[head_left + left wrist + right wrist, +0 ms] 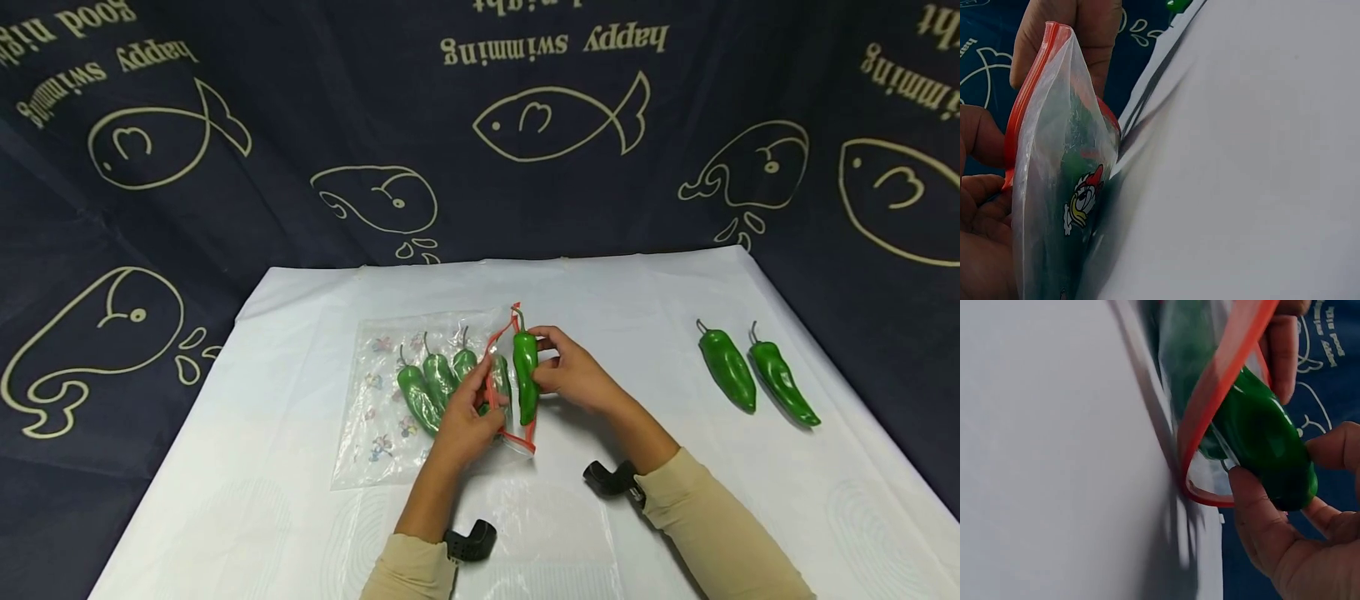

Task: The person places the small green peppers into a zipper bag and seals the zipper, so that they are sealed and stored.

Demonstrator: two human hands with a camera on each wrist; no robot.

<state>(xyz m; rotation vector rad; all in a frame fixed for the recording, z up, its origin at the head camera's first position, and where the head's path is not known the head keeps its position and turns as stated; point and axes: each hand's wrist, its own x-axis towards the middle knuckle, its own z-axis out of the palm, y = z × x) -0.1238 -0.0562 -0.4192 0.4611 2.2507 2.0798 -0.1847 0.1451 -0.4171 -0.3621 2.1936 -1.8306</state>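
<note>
A clear zip bag (360, 467) with a red zip edge and small printed pictures lies on the table, several green peppers (418, 398) inside it. My left hand (463, 425) grips the bag at its open red-edged mouth. Between the thumb and fingers of my right hand (573, 375) is another green pepper (526, 367), held at the mouth. In the right wrist view, this pepper (1269, 440) reaches partly past the red edge (1210, 400), its near end pinched outside. The left wrist view shows the bag's side (1054, 206) bulging; its contents are blurred by the plastic.
Two more green peppers, one (727, 368) beside the other (782, 382), lie at the right of the white-covered table (660, 308). A dark cloth (420, 108) with fish and whale drawings hangs behind. Each wrist wears a black device (471, 542).
</note>
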